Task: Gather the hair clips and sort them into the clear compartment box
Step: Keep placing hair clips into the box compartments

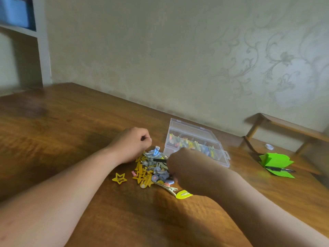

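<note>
The hair clips [151, 168] lie in a loose heap on the wooden table [62, 131], near the middle of the view: mostly yellow star shapes mixed with pale blue and grey pieces. One yellow star clip [119, 178] sits alone just left of the heap, and a bright yellow-green clip [184, 194] lies at its near right edge.

Just beyond the heap to the right stands the clear compartment box [195, 139] with its lid tipped back toward the wall. The far row of compartments already holds coloured clips; the nearer row looks largely empty, though the right hand hides part of it.

The left hand [132, 144] rests on the table at the far left edge of the heap, its fingers curled into a closed fist; whether it holds a clip inside cannot be told. The right hand [187, 166] reaches into the right side of the heap, knuckles toward the camera, so its fingers are hidden and its grip cannot be read either.

Judging by this, sorting is under way but far from finished: some clips are boxed, and the bulk of them remains on the table.

Far right, a green folded paper [275, 163] lies beside a small wooden stand [284, 125].
</note>
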Demonstrator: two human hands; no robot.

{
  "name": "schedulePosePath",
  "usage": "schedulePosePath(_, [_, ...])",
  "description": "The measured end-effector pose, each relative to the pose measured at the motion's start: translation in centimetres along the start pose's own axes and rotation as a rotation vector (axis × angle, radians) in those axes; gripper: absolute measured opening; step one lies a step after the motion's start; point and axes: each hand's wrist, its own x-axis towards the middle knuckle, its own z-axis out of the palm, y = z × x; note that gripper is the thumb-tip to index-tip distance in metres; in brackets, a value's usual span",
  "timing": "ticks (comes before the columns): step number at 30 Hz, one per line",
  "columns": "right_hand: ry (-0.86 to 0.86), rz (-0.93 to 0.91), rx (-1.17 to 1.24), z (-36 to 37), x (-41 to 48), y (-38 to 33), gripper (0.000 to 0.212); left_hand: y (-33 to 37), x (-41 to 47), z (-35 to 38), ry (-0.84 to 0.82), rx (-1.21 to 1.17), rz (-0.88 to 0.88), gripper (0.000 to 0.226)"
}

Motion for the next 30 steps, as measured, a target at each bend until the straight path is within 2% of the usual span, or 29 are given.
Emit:
schedulePosePath(2, [-0.018, -0.007, -0.005, -0.3, -0.2, -0.1, 0.007, -0.1, -0.2, -0.1, -0.001, -0.015, -0.002, 0.019])
schedulePosePath(6, [-0.017, -0.025, -0.027, -0.6, -1.1, -0.5, 0.012, 0.0, -0.4, -0.3, 0.015, -0.002, 0.001, 0.019])
schedulePosePath(10, [0.053, 0.048, 0.084, 0.8, -1.2, -0.3, 0.022, -0.2, -0.4, -0.2, 0.017, 0.005, 0.015, 0.020])
schedulePosePath(20, [0.239, 0.113, 0.223, 3.9, -1.9, 1.0, 0.014, -0.3, -0.3, 0.1, 0.011, 0.001, 0.030, 0.023])
schedulePosePath(23, [0.319, 0.188, 0.414, 4.4, -2.6, 2.2, 0.015, -0.4, 0.0, 0.2, 0.016, 0.003, 0.029, 0.022])
schedulePosePath(27, [0.574, 0.361, 0.552, 2.7, -0.8, 7.5, 0.017, -0.4, 0.3, 0.4, 0.014, 0.028, 0.035, 0.023])
schedulePosePath(30, [0.542, 0.473, 0.698, 1.1, 2.5, 11.6, 0.008, -0.5, 0.3, 0.4, 0.019, 0.015, 0.032, 0.024])
